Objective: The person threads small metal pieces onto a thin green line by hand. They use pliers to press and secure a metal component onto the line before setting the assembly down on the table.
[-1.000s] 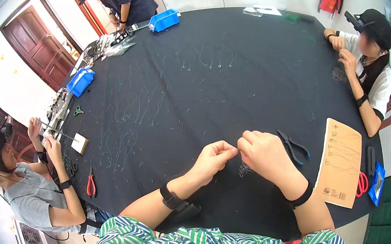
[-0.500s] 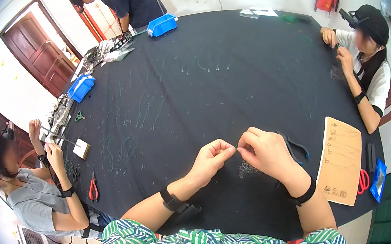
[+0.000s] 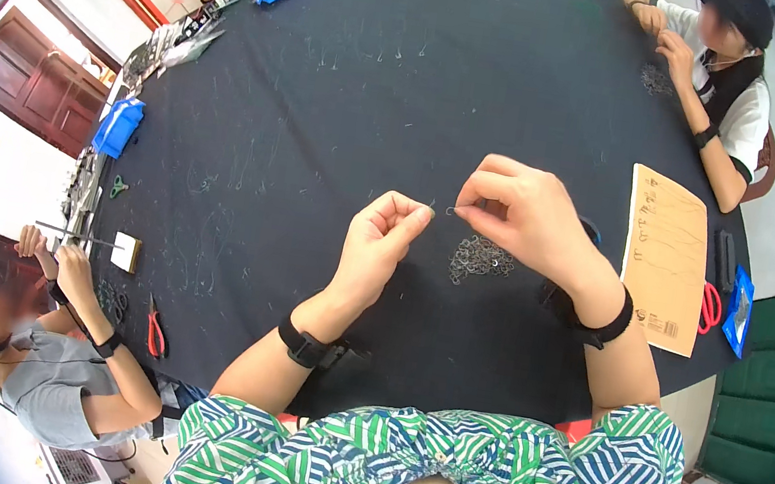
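Above the dark cloth, my left hand point(image 3: 380, 239) is closed in a pinch, with the end of a thin green line point(image 3: 432, 205) barely showing at thumb and forefinger. To its right, my right hand point(image 3: 524, 212) pinches a small curved metal fish hook point(image 3: 451, 211) between thumb and forefinger. A small gap separates the two sets of fingertips. Just below my right hand lies a heap of small fish hooks point(image 3: 480, 260). Further off, fine lines with hooks point(image 3: 398, 53) at their ends lie on the cloth. Dark pliers point(image 3: 592, 230) are partly hidden behind my right hand.
A brown notebook point(image 3: 660, 273) with drawn lines, red-handled scissors point(image 3: 710, 308) and a blue packet point(image 3: 740, 310) lie at right. Red pliers point(image 3: 156, 330) and a blue bin point(image 3: 119, 127) are at left. Other people point(image 3: 47, 372) work around the round dark-covered table point(image 3: 321, 147).
My fingertips, together before, are now apart, with a hook showing in the right pinch. The view has tilted and shifted, uncovering more of the hook heap.
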{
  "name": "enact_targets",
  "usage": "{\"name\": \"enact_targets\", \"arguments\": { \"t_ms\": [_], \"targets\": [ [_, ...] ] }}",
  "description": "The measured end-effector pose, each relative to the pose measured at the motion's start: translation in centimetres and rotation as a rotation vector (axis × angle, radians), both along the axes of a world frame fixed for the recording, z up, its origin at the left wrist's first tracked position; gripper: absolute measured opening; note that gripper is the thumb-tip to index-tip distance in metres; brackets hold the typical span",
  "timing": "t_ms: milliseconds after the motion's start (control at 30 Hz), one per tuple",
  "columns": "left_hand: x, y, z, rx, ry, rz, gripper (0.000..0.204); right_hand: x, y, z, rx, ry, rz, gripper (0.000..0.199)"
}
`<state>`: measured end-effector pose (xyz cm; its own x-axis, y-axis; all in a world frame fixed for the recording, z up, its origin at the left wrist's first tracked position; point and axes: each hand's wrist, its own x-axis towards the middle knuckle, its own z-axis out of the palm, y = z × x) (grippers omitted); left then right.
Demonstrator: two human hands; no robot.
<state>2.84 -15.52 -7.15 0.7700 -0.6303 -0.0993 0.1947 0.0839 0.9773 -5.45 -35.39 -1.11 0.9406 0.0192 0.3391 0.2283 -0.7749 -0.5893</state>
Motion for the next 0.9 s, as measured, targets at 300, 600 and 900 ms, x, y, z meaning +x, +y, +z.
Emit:
{"name": "enact_targets", "arguments": {
  "t_ms": [300, 600, 900],
  "targets": [
    [-0.4, 0.1, 0.4, 0.054, -0.074, -0.067, 0.011, 0.6, 0.9, -1.3, -0.033, -0.190, 0.188, 0.010],
    [-0.4, 0.1, 0.4, 0.059, -0.058, -0.090, 0.013, 0.7, 0.7, -1.5, -0.003, -0.172, 0.182, 0.011],
    [0.1, 0.3, 0.0, 0.012, 0.132, -0.144, 0.014, 0.6, 0.5, -1.9, 0.043, -0.084, 0.174, 0.010]
  ]
}}
